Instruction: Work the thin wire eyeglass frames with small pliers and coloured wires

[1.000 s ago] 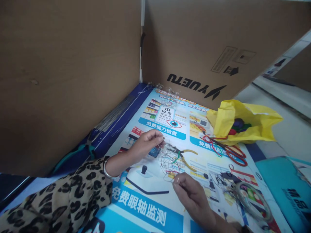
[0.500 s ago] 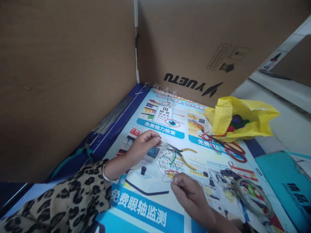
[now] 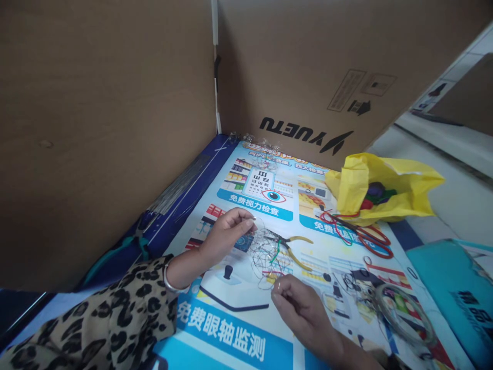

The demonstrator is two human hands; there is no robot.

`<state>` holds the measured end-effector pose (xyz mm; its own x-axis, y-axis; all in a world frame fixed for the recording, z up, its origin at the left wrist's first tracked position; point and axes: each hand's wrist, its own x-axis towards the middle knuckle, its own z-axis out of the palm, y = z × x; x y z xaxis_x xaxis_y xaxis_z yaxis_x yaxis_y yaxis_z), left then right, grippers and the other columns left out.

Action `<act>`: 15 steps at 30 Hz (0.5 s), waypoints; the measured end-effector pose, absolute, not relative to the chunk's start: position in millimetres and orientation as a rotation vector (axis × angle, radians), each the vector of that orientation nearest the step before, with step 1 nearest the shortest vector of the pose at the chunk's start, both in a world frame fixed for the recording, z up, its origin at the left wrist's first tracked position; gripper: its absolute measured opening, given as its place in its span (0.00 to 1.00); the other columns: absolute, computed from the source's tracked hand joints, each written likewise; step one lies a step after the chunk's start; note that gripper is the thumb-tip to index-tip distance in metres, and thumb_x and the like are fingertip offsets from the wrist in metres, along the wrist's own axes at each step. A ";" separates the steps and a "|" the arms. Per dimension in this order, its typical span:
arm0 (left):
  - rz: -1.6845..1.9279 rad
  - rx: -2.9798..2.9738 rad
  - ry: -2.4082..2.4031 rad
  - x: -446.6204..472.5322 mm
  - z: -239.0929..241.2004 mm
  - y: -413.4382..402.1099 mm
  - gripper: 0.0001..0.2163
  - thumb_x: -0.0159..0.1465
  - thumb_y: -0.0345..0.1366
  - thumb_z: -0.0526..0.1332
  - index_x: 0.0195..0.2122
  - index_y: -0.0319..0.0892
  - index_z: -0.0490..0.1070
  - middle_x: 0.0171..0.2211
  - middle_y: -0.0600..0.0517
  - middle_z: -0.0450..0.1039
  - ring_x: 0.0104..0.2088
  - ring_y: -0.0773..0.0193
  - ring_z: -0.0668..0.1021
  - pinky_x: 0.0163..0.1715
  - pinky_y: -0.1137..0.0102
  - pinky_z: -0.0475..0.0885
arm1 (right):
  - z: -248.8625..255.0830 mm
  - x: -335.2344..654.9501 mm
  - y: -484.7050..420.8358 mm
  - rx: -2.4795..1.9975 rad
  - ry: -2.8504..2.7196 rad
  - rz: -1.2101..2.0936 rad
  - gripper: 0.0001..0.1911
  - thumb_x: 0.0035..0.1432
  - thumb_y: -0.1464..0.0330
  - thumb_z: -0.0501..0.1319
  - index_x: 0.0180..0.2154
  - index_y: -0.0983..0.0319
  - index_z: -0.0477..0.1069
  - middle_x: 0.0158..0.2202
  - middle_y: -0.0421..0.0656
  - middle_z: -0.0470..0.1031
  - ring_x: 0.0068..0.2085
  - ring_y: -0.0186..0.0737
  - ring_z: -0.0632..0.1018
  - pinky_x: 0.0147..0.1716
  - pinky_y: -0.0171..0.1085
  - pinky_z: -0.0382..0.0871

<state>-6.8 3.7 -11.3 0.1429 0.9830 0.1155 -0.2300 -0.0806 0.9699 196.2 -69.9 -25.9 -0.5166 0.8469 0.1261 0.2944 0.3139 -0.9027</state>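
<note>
My left hand (image 3: 230,228) is closed in a pinch, with a thin wire curving away from its fingertips. Just right of it lies a loose tangle of thin silver wire (image 3: 265,257) on the printed poster. Below the tangle, my right hand (image 3: 302,311) has thumb and forefinger pressed together; a small glint shows at the tips, but what they pinch is too fine to make out. Pliers with yellow handles (image 3: 298,246) rest against the tangle's right side, jaws toward it. A bit of green wire (image 3: 276,252) shows among the silver strands.
Red-handled scissors (image 3: 375,241) lie before a yellow bag (image 3: 408,200) holding coloured bundles. A wire coil (image 3: 404,313) and a teal packet (image 3: 450,298) are at right. Teal-handled pliers (image 3: 115,254) and straight wires (image 3: 177,187) lie left, beside tall cardboard walls (image 3: 115,128).
Both hands hold nearly the same places and the same pinches. The view has shifted very slightly; nothing else visibly differs.
</note>
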 end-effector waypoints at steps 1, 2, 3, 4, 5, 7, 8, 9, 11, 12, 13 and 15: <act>1.270 1.171 0.881 -6.5 -11.3 3.5 0.05 0.60 0.35 0.59 0.34 0.39 0.66 0.28 0.54 0.70 0.30 0.69 0.72 0.33 0.73 0.67 | -26.1 196.2 -70.1 -1.008 -1.975 1.173 0.07 0.60 0.69 0.51 0.29 0.60 0.60 0.19 0.33 0.57 0.20 0.29 0.59 0.20 0.30 0.54; 1.279 1.159 0.883 -6.1 -11.4 3.4 0.05 0.59 0.35 0.59 0.34 0.39 0.66 0.28 0.54 0.70 0.30 0.69 0.72 0.33 0.74 0.67 | -26.2 196.2 -70.2 -1.009 -1.973 1.172 0.06 0.60 0.69 0.51 0.29 0.60 0.60 0.19 0.33 0.57 0.20 0.29 0.59 0.20 0.30 0.54; 1.287 1.146 0.889 -5.8 -11.5 3.3 0.05 0.59 0.34 0.59 0.35 0.39 0.66 0.27 0.54 0.70 0.30 0.69 0.73 0.33 0.74 0.67 | -26.3 196.0 -70.1 -1.009 -1.971 1.171 0.06 0.60 0.69 0.51 0.29 0.60 0.60 0.19 0.33 0.57 0.20 0.29 0.59 0.20 0.30 0.54; 1.292 1.137 0.896 -5.5 -11.5 3.2 0.06 0.59 0.34 0.60 0.35 0.39 0.66 0.27 0.54 0.70 0.29 0.69 0.73 0.32 0.74 0.67 | -26.4 195.8 -69.8 -1.008 -1.972 1.167 0.06 0.60 0.69 0.51 0.29 0.60 0.60 0.19 0.33 0.57 0.20 0.29 0.59 0.20 0.30 0.55; 1.297 1.131 0.904 -5.2 -11.5 3.1 0.06 0.58 0.34 0.60 0.35 0.39 0.65 0.27 0.54 0.71 0.29 0.70 0.73 0.32 0.74 0.67 | -26.5 195.6 -69.5 -1.009 -1.973 1.162 0.06 0.60 0.69 0.51 0.29 0.60 0.60 0.19 0.33 0.58 0.20 0.29 0.60 0.20 0.30 0.55; 1.300 1.131 0.918 -4.9 -11.5 3.0 0.06 0.58 0.34 0.60 0.35 0.39 0.65 0.27 0.54 0.71 0.29 0.70 0.73 0.32 0.74 0.68 | -26.6 195.1 -68.8 -1.010 -1.976 1.153 0.06 0.59 0.69 0.51 0.28 0.60 0.60 0.19 0.34 0.58 0.20 0.29 0.60 0.20 0.30 0.55; 1.300 1.134 0.922 -4.9 -11.5 2.9 0.06 0.58 0.34 0.60 0.35 0.39 0.65 0.27 0.54 0.71 0.29 0.70 0.73 0.32 0.74 0.68 | -26.5 195.0 -68.5 -1.007 -1.978 1.152 0.07 0.59 0.69 0.51 0.28 0.60 0.60 0.19 0.34 0.58 0.20 0.29 0.60 0.20 0.30 0.54; 1.302 1.137 0.927 -4.8 -11.5 2.8 0.06 0.58 0.34 0.60 0.35 0.39 0.65 0.27 0.54 0.71 0.29 0.70 0.73 0.32 0.74 0.68 | -26.4 194.9 -68.2 -1.004 -1.979 1.152 0.07 0.59 0.69 0.51 0.28 0.60 0.60 0.19 0.34 0.58 0.20 0.29 0.60 0.20 0.30 0.54; 1.304 1.138 0.935 -4.8 -11.4 2.7 0.06 0.58 0.34 0.60 0.34 0.39 0.65 0.27 0.54 0.71 0.29 0.70 0.73 0.33 0.74 0.68 | -25.9 195.0 -68.0 -1.002 -1.982 1.154 0.07 0.59 0.69 0.51 0.28 0.60 0.60 0.19 0.34 0.58 0.20 0.28 0.60 0.20 0.30 0.54; 1.305 1.137 0.939 -4.8 -11.5 2.6 0.06 0.58 0.34 0.60 0.34 0.39 0.65 0.27 0.54 0.71 0.30 0.70 0.73 0.33 0.73 0.68 | -25.6 195.0 -68.0 -0.999 -1.984 1.158 0.07 0.59 0.69 0.51 0.28 0.60 0.60 0.19 0.34 0.58 0.20 0.28 0.60 0.20 0.30 0.54; 1.304 1.137 0.942 -4.8 -11.5 2.6 0.06 0.58 0.34 0.60 0.35 0.39 0.65 0.27 0.54 0.71 0.30 0.70 0.73 0.33 0.73 0.68 | -25.4 195.1 -68.0 -0.999 -1.985 1.161 0.07 0.59 0.69 0.51 0.28 0.60 0.60 0.20 0.34 0.58 0.20 0.28 0.60 0.20 0.30 0.54; 1.299 1.138 0.946 -4.8 -11.7 2.5 0.06 0.58 0.34 0.60 0.35 0.39 0.65 0.28 0.54 0.71 0.30 0.70 0.73 0.33 0.73 0.68 | -24.9 195.2 -68.1 -0.991 -1.987 1.166 0.06 0.59 0.70 0.51 0.28 0.60 0.60 0.20 0.34 0.59 0.20 0.28 0.60 0.20 0.30 0.54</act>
<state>-4.8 2.5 -11.7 0.0758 0.9934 0.0861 -0.2222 -0.0673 0.9727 195.2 -68.1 -24.9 -0.5243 0.8404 0.1374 0.2900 0.3279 -0.8991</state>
